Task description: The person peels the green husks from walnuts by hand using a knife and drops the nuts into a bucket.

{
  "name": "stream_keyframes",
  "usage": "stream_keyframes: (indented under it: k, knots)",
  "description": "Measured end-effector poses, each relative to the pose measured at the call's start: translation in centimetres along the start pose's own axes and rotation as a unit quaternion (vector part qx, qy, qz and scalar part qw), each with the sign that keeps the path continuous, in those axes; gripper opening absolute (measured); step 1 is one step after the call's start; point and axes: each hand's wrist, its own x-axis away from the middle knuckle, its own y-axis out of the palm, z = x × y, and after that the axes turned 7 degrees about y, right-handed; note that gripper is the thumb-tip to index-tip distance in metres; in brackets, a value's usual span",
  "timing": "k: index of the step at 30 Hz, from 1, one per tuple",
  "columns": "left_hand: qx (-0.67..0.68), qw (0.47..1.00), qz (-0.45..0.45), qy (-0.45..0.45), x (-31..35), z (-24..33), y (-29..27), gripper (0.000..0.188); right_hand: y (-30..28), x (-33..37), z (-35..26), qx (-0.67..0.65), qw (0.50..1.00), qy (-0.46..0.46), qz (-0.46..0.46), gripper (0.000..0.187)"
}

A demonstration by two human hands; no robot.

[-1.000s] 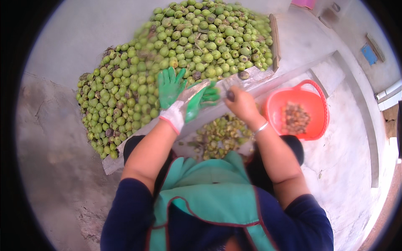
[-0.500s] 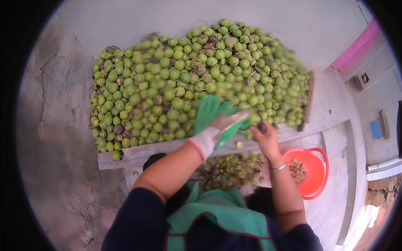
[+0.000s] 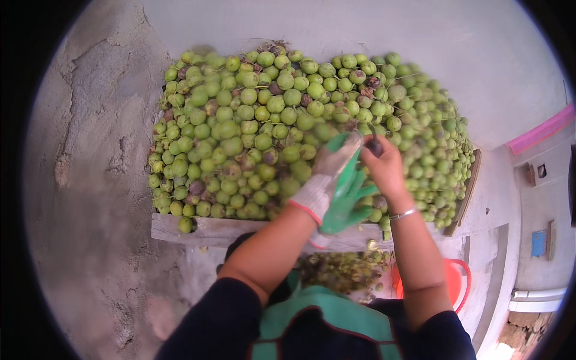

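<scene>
Left hand [image 3: 333, 180] gloved, grip unclear – right hand [image 3: 383, 168] pinches dark fruit [image 3: 375, 146]

Soft, even daylight is spread over the scene, and no hard shadows are cast. Straight edges are bent near the dark round rim. Slight blur is seen throughout.

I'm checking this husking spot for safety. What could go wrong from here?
The bare right hand holds a small dark tool right against the gloved left hand; a slip could nick the fingers, and only the left wears a glove. The heaped green fruits reach the low wooden board, with one at its edge, so some may roll off. Husk scraps pile at the person's lap, beside the orange basin.
</scene>
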Motion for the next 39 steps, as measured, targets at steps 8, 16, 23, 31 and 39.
stream_keyframes:
  k: [8,16,23,31,39]
  knots:
    - [-0.206,0.975,0.082,0.032,0.0,3.1,-0.9,0.06,4.5,-1.2,-0.2,-0.019,1.0,-0.016,-0.006,0.019]
    - [-0.217,0.967,0.121,0.052,-0.3,4.3,-1.6,0.055,7.4,-1.5,-0.3,-0.045,0.999,-0.013,0.01,0.034]
    - [-0.238,0.95,0.182,0.091,-1.5,2.5,-1.4,0.047,7.7,-2.2,1.0,-0.034,0.999,-0.031,0.004,0.035]
    - [-0.226,0.907,0.186,0.303,-0.3,12.8,-7.6,0.047,8.2,-1.8,-2.0,-0.147,0.989,-0.006,0.024,0.017]
    - [-0.767,0.55,0.326,-0.049,-4.4,23.6,-33.2,0.057,11.0,0.1,-1.3,-0.064,0.995,-0.019,-0.074,0.016]
